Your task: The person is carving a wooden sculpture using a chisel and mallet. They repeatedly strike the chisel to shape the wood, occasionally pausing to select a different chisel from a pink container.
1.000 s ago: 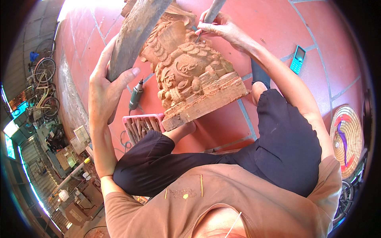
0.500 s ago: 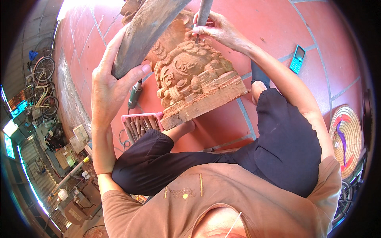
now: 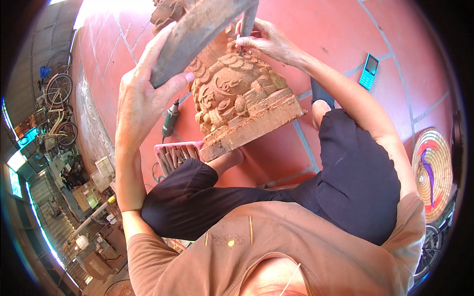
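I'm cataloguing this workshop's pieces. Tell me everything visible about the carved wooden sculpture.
The carved wooden sculpture is reddish-brown wood, covered in deep scrolls, curls and rounded bosses, on a rough rectangular base. It stands tilted on the red tiled floor between the person's legs. The right hand holds a chisel to its upper part; the left hand raises a wooden mallet over it.

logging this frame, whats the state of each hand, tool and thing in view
left hand: gripping mallet
mallet: raised, tilted
right hand: holding chisel
chisel: tip on carving
carving: upright on floor
phone: flat on floor
tray: holds tools
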{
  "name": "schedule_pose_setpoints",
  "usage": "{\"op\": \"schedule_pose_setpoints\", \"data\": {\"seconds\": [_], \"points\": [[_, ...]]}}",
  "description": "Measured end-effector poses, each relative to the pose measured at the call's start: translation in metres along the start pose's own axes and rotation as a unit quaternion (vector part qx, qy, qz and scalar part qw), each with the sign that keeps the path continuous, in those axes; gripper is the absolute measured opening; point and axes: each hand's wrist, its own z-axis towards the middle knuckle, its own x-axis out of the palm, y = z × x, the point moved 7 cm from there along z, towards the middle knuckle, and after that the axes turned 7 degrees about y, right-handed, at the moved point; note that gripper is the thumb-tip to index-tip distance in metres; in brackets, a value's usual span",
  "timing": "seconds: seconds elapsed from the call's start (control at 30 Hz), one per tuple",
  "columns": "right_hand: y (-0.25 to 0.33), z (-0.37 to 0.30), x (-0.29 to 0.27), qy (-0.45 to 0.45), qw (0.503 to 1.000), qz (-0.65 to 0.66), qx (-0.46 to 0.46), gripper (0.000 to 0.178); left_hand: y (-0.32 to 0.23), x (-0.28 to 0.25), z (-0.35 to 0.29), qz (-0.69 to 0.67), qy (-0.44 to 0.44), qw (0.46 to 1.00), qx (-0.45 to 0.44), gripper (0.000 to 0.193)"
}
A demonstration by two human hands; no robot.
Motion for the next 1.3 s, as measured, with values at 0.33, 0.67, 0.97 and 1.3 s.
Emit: {"op": "schedule_pose_setpoints", "data": {"seconds": [0.33,0.67,0.97,1.3], "points": [[0.018,0.001,0.011,0.023,0.989,-0.149,0.012,0.019,0.000,-0.014,0.009,0.011,0.029,0.999,-0.011,0.070],[0.001,0.000,0.004,0.016,0.999,-0.027,0.028,0.016,0.006,0.003,0.023,0.044,0.053,0.996,-0.063,0.068],[-0.041,-0.027,-0.037,-0.029,0.996,0.009,0.082,0.016,0.023,-0.008,0.010,-0.098,0.008,0.984,-0.146,0.068],[-0.066,-0.011,-0.047,-0.145,0.955,0.240,0.094,0.016,0.047,-0.002,-0.024,-0.104,0.025,0.961,-0.255,0.068]]}}
